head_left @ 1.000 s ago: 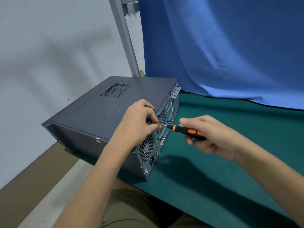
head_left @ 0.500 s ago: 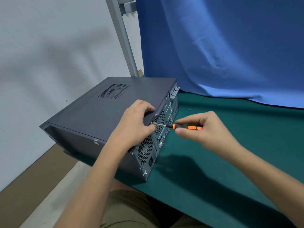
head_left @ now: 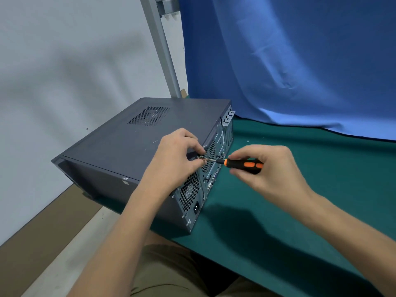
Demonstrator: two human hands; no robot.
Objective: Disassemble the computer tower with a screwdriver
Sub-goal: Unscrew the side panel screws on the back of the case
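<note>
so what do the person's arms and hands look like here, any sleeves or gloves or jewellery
Both arms are bare from the bottom edge of the picture to the fingertips: no sleeves show. The left hand and the right hand wear no gloves, and no rings, watch or wristband show on the sides facing the camera. Below the arms, khaki-olive trousers cover the lap.

A dark grey metal computer tower (head_left: 137, 146) lies on its side on a green felt-covered table (head_left: 300, 200), its rear panel facing right. The left hand (head_left: 173, 159) rests on the case's rear edge, fingertips at the shaft of a black-and-orange-handled screwdriver (head_left: 240, 165). The right hand (head_left: 270, 170) grips its handle, tip at the panel.
</note>
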